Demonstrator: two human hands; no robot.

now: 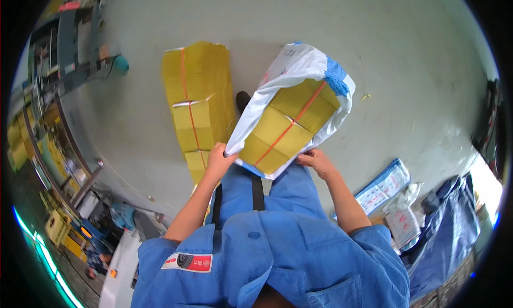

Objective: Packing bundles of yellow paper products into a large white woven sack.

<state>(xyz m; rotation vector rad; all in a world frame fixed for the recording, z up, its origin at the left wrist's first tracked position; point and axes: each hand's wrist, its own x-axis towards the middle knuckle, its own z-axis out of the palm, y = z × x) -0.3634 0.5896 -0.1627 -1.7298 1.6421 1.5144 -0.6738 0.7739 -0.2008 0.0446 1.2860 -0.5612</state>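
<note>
A white woven sack (335,113) with blue patches stands in front of my legs, its mouth facing me. Inside it sits a stack of yellow-brown cardboard (270,127) tied with red strap. My left hand (218,161) pinches the left side of the sack's near rim. On the right side of that rim, my right hand (316,161) grips the edge with curled fingers. A second strapped cardboard bundle (200,89) stands to the left of the sack, close by my left hand and outside it.
At the right lie a folded printed sack (385,186), a white packet (403,228) and a dark blue tarp (446,233). Grey machinery (67,51) stands at the far left. A white surface (120,270) is at the lower left, with a person (99,260) beyond it.
</note>
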